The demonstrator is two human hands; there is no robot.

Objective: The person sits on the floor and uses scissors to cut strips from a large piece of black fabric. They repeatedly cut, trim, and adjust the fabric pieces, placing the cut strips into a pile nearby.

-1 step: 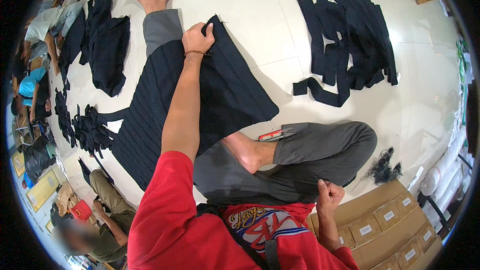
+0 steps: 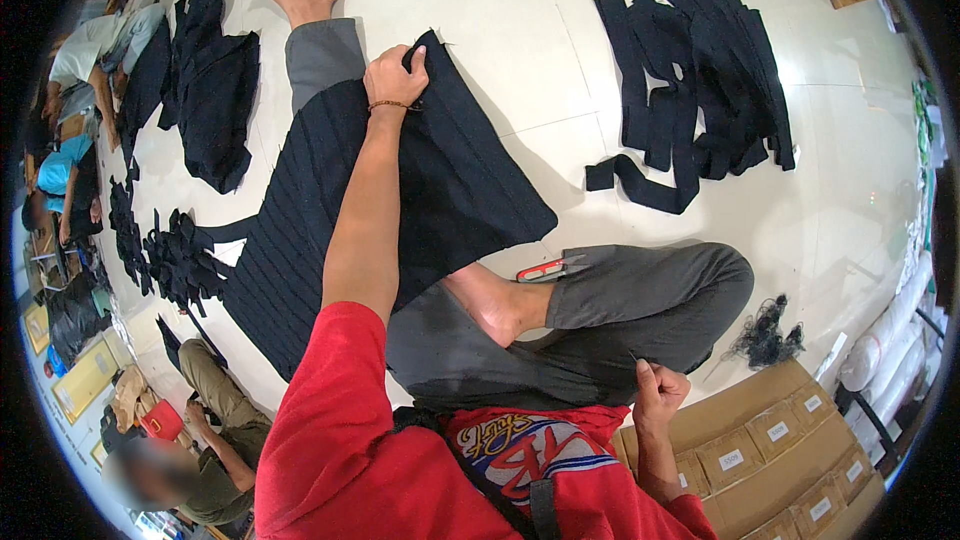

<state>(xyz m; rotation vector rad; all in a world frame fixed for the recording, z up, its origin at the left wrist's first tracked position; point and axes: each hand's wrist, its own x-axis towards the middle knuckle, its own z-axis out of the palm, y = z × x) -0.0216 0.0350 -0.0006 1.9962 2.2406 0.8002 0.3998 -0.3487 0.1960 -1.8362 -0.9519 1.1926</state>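
My left hand (image 2: pixel 393 80) grips the upper edge of a large black fabric piece (image 2: pixel 470 180) with long parallel stitched or seamed lines, draped over my outstretched leg. My right hand (image 2: pixel 655 390), down by my bent right knee, is closed in a pinch on something thin and small that I cannot make out. Red-handled thread snips (image 2: pixel 540 270) lie just beyond my folded leg, near my bare foot (image 2: pixel 485 310). A loose tangle of dark threads (image 2: pixel 765 335) lies on the floor right of my knee.
Black fabric strips (image 2: pixel 730 80) lie ahead right, more black fabric (image 2: pixel 210 90) and scraps (image 2: pixel 185 260) left, on the tiled floor (image 2: pixel 530 40). Cardboard boxes (image 2: pixel 810 380) sit lower right, white rolls (image 2: pixel 875 340) beyond. A seated person (image 2: pixel 220 440) is lower left; other people (image 2: pixel 65 165) are farther left.
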